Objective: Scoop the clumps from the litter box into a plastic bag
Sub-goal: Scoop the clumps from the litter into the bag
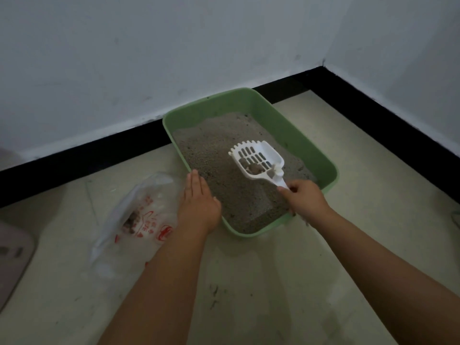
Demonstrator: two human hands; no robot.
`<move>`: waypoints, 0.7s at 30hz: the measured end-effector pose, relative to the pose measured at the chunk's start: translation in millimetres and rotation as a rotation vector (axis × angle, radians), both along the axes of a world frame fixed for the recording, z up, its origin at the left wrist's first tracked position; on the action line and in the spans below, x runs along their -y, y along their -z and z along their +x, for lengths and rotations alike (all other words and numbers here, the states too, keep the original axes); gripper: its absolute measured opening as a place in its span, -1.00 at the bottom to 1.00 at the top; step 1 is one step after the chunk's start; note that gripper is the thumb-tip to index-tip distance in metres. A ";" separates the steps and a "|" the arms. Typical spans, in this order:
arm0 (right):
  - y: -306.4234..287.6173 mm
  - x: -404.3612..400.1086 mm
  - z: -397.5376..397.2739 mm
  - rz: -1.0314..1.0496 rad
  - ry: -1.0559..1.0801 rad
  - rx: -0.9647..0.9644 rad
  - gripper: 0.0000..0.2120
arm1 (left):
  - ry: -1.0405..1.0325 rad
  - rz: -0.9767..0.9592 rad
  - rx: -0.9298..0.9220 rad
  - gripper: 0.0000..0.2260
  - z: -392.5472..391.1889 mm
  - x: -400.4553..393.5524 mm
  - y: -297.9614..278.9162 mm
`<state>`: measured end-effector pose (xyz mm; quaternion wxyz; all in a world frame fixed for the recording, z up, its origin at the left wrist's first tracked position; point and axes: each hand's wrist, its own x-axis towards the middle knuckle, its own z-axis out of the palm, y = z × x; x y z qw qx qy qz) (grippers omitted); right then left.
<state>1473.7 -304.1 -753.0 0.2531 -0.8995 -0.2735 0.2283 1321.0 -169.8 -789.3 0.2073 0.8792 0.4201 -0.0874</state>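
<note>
Right hand (305,199): grips white scoop (257,160), clump inside, over litter box (298,135) | left hand (199,202): fingers straight, on box's left rim | plastic bag (139,215): left of box.

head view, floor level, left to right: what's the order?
Pinkish object at the edge → plastic bag → left hand → scoop → right hand → right rim of the litter box.
</note>
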 end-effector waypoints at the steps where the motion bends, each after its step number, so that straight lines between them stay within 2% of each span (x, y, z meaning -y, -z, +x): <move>1: 0.5 1.1 2.3 0.005 0.012 0.016 -0.73 | 0.002 0.007 0.009 -0.47 0.5 0.0 1.1; 5: 3.4 9.4 9.9 -0.006 -0.038 0.052 -0.74 | 0.057 0.079 0.046 -0.47 -2.8 0.1 7.9; 7: 3.7 15.4 13.1 -0.006 -0.052 0.051 -0.75 | 0.192 0.104 0.143 -0.38 -10.0 6.4 12.7; 9: 1.6 19.7 14.7 -0.038 -0.100 0.103 -0.76 | 0.307 0.111 0.195 -0.39 -16.3 11.8 20.1; 13: -1.0 23.7 7.9 -0.058 -0.172 0.095 -0.83 | 0.404 0.125 0.142 -0.27 -23.1 20.5 16.7; 14: 0.0 23.7 6.6 -0.048 -0.166 0.084 -0.81 | 0.410 0.134 0.115 -0.26 -23.4 21.0 13.6; 17: -4.9 19.5 0.2 -0.057 -0.198 0.090 -0.76 | 0.398 0.137 0.047 -0.48 -32.0 19.3 3.7; 21: -17.2 5.4 -19.1 -0.037 -0.311 0.054 -0.72 | 0.237 0.356 -0.029 -0.45 -76.5 7.7 -6.7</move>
